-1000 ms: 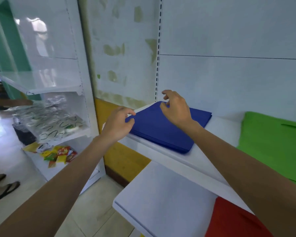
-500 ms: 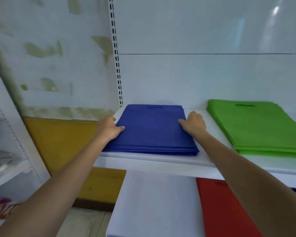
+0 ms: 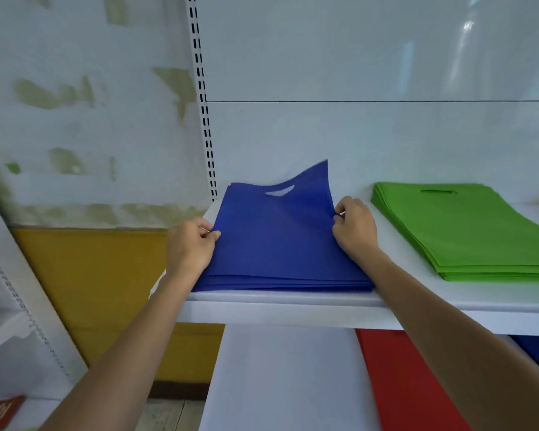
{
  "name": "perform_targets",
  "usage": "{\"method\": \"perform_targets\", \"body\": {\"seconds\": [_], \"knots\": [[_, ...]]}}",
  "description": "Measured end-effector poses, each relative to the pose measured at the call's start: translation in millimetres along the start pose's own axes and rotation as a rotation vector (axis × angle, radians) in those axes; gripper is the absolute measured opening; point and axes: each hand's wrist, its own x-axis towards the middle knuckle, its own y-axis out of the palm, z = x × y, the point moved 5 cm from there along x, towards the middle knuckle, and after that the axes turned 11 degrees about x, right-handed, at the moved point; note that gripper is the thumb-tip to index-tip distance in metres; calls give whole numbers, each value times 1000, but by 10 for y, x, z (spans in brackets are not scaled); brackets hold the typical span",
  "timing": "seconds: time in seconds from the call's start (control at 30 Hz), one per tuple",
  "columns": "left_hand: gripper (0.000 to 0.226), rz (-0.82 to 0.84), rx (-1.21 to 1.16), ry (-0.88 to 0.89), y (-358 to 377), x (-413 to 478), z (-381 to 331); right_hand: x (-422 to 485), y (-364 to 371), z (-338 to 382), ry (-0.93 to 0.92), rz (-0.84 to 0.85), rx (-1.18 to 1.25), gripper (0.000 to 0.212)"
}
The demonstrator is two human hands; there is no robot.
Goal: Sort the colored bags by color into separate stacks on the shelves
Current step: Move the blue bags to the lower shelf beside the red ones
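Head view records my left hand (image 3: 191, 244) and right hand (image 3: 353, 227) pinching the top blue bag (image 3: 274, 231) by its side edges over the blue stack (image 3: 280, 281), apparently one layer; squaring it down comes next.

On the upper shelf (image 3: 293, 303) two stacks of bags lie side by side and apart: the left stack (image 3: 277, 283) at the shelf's left end, the right stack (image 3: 467, 231) to its right. The left hand (image 3: 189, 247) pinches the left edge of the left stack's top bag (image 3: 277, 231). The right hand (image 3: 355, 228) pinches its right edge. On the lower shelf (image 3: 277, 377) beneath, a third stack (image 3: 402, 387) lies toward the right.
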Motion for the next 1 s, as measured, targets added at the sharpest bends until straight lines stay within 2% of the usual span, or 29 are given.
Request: {"method": "perform_targets", "body": {"seconds": [0.07,0.13,0.23,0.3,0.37,0.5,0.67,0.77,1.0], "knots": [[15,-59,18,39,-42,-27,-32,-31,-8,25,-12,7,39,13],[12,-111,45,109,-69,-49,-84,-70,-38,82,-48,23,98,26],[10,-193,151,238,-116,-102,-167,-175,-124,309,-243,38,134,52],[14,-220,176,312,-153,-143,-228,-207,-244,461,-393,1,111,56],[19,-224,110,323,-217,-189,-268,-217,-460,552,-454,-68,84,50],[22,-195,2,394,-213,-345,-626,-253,-1112,398,-427,-224,40,43],[29,-74,-161,478,137,-762,-1634,-406,-2200,-268,-319,-357,-7,36],[30,-21,-243,582,456,-1208,-2385,-650,-2962,-741,-240,-421,-97,38],[34,245,-377,769,1472,-2638,-3870,-1642,-4736,-2046,44,-540,-282,40]]}}
